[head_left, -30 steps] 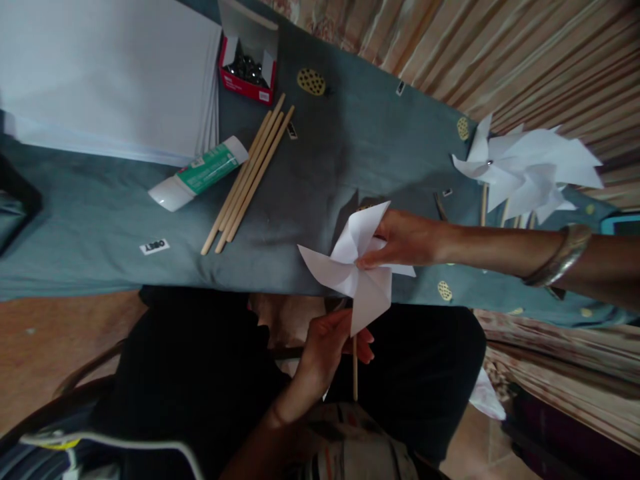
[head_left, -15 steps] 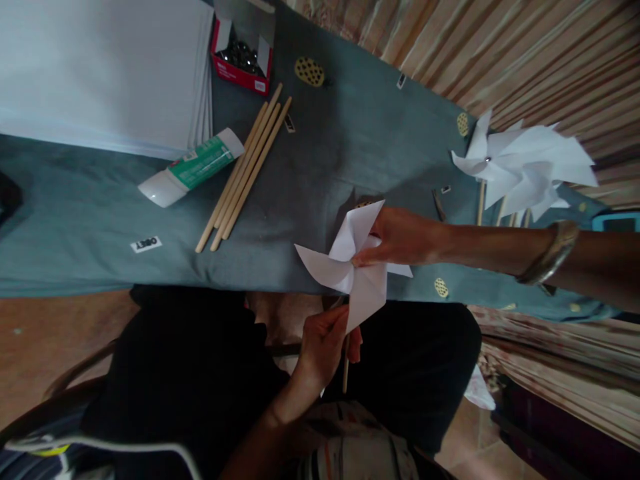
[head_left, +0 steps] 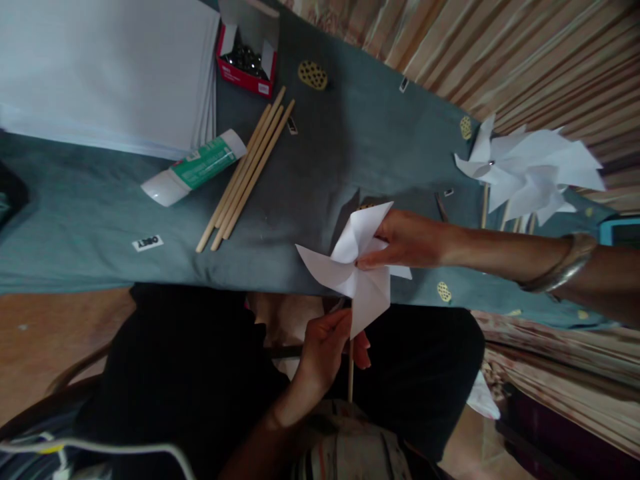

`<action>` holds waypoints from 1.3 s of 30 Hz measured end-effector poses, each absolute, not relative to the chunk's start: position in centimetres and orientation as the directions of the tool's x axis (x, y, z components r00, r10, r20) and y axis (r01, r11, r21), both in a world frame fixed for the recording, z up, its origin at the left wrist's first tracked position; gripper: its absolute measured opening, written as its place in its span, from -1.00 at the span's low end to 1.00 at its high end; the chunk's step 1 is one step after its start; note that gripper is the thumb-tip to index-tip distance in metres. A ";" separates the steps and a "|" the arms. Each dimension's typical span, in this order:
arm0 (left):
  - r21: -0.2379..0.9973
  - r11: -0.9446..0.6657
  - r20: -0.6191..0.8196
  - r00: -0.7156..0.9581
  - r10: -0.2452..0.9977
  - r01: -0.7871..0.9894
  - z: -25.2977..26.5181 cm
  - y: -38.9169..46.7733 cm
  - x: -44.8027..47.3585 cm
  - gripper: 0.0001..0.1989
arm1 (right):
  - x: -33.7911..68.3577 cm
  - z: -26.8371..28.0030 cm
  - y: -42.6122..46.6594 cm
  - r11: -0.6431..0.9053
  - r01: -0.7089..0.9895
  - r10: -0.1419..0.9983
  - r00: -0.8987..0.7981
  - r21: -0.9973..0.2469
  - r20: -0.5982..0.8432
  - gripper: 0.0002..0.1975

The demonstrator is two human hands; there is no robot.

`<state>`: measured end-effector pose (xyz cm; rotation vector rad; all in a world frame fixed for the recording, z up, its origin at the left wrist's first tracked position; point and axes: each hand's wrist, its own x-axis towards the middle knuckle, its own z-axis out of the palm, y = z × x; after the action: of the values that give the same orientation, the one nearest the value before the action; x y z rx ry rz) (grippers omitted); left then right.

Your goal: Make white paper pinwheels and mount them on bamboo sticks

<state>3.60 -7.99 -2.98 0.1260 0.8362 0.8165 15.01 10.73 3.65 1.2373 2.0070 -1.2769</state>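
Note:
A white paper pinwheel (head_left: 370, 303) on a thin wooden stick (head_left: 351, 373) is held between my hands at the table's near edge, above my lap. My left hand (head_left: 325, 347) grips the stick just under the blades, partly covered by the lowest blade. From the right comes my right hand (head_left: 407, 237), wearing a metal bangle (head_left: 560, 267) on its wrist. Its thumb presses the pinwheel's centre while the fingers go behind the blades, where they are largely hidden.
Several loose wooden sticks (head_left: 250, 173) lie beside a green-and-white tube (head_left: 197, 167). Behind them are a red box (head_left: 245, 79) of shiny metal pins and a stack of white paper (head_left: 105, 73). Finished-looking pinwheels (head_left: 530, 167) lie at the right, near a curtain (head_left: 450, 53).
Both hands still hold the pinwheel in much the same pose. It has shifted very slightly to the right in view, and the blades have tilted a little.

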 end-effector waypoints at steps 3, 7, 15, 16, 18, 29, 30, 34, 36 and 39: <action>0.375 0.690 -0.617 0.389 0.685 -0.619 -2.8 -8.1 3.6 -0.52 | 15.9 3.4 10.4 0.135 0.836 0.460 -0.528 -0.532 -0.714 -0.86; 0.369 0.702 -0.636 0.386 0.668 -0.609 -2.3 -8.1 3.4 -0.52 | 17.3 3.4 9.6 0.019 0.763 0.509 -0.563 -0.646 -0.651 -0.85; 0.426 0.700 -0.633 0.364 0.683 -0.573 -1.5 -8.4 3.2 -0.52 | 19.9 4.2 7.6 -0.147 0.582 0.753 -0.458 -0.799 -0.472 -0.74; 0.433 0.695 -0.633 0.355 0.688 -0.574 -1.3 -8.4 3.1 -0.53 | 20.3 4.3 7.2 -0.155 0.555 0.803 -0.411 -0.817 -0.432 -0.70; 0.440 0.678 -0.626 0.341 0.702 -0.589 -1.0 -8.4 3.0 -0.54 | 20.9 4.4 6.2 -0.154 0.509 0.889 -0.303 -0.847 -0.343 -0.67; 0.598 0.588 -0.594 0.192 0.782 -0.545 1.0 -6.2 3.7 -0.56 | 21.2 3.8 -0.7 -0.085 0.330 0.992 0.115 -0.940 -0.050 -0.84; 0.625 0.571 -0.578 0.176 0.797 -0.533 1.1 -6.0 3.8 -0.56 | 21.0 3.7 -0.9 -0.074 0.320 0.992 0.118 -0.944 -0.038 -0.85; 0.783 0.444 -0.436 0.125 0.891 -0.435 1.8 -4.6 3.6 -0.60 | 20.6 3.5 -1.2 -0.042 0.270 0.992 0.125 -0.962 -0.008 -0.90; 0.857 0.366 -0.351 0.109 0.930 -0.362 2.3 -3.7 3.4 -0.64 | 20.6 3.4 -1.3 -0.036 0.239 0.995 0.097 -0.970 -0.012 -0.90; 0.931 0.276 -0.257 0.108 0.960 -0.238 3.0 -2.1 3.4 -0.64 | 20.6 2.8 -2.0 -0.040 0.202 0.999 -0.010 -0.979 -0.043 -0.86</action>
<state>3.36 -2.09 3.01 0.8636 1.0877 1.0664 20.56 -1.98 2.81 2.4834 2.4221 -2.0625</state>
